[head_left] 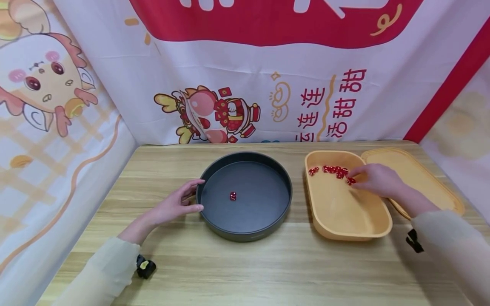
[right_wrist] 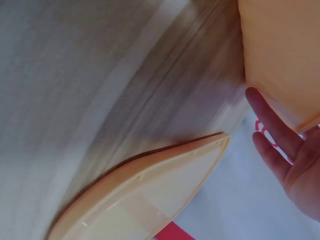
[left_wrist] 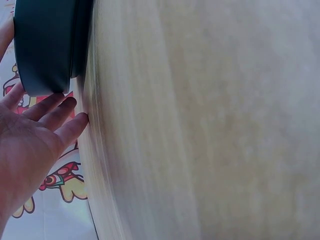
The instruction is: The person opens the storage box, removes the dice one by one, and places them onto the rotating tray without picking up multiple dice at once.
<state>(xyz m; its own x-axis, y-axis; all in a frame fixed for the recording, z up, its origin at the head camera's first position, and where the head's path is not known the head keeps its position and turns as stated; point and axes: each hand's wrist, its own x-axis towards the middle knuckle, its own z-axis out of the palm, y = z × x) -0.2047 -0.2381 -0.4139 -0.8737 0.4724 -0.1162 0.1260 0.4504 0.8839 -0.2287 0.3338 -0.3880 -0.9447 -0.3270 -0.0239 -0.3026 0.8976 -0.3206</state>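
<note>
Red dice (head_left: pixel 332 170), too bunched to count, lay in one box (head_left: pixel 344 212); one die (head_left: pixel 233 196) in one pan (head_left: pixel 256 212). The left hand (head_left: pixel 178 205) touched it, fingers apart; I couldn't tell whether the right hand (head_left: pixel 377 179) gripped any.

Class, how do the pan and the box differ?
The pan is round, while the box is oblong with rounded corners. The pan is dark grey; the box is pale orange. The pan holds one red die; the box holds several dice. Both are open-topped and stand on the table.
</note>
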